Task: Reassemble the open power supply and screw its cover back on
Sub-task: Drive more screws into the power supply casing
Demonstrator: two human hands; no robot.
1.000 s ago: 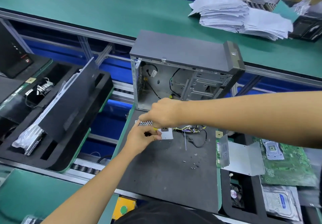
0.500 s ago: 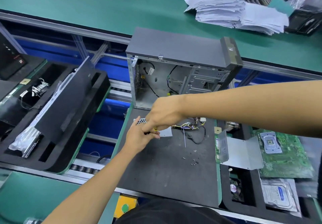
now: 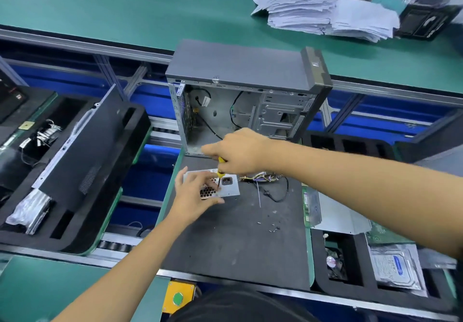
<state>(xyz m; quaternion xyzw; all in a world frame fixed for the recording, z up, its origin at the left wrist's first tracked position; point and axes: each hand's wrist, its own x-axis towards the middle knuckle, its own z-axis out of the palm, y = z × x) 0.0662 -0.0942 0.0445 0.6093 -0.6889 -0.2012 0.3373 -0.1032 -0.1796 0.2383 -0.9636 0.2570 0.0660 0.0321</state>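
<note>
The silver power supply (image 3: 231, 189) lies on the dark work mat (image 3: 238, 241), its rear face with honeycomb vent and black socket turned up. My left hand (image 3: 194, 193) rests on its left part, fingers over the vent by the screwdriver tip. My right hand (image 3: 238, 152) grips a yellow-handled screwdriver (image 3: 220, 168) upright, its shaft pointing down onto the supply beside the socket. The supply's bundle of coloured wires (image 3: 260, 178) trails off to the right. Several small screws (image 3: 271, 227) lie loose on the mat.
An open grey PC case (image 3: 240, 71) stands just behind the supply. A metal cover plate (image 3: 338, 217) leans at the mat's right edge, with a green board and a hard drive (image 3: 395, 266) beyond. Black foam trays (image 3: 82, 171) hold parts at left. Paper stacks (image 3: 325, 13) sit far back.
My right hand has lifted, so the yellow handle and the supply's socket face now show. My left hand has shifted a little onto the vent.
</note>
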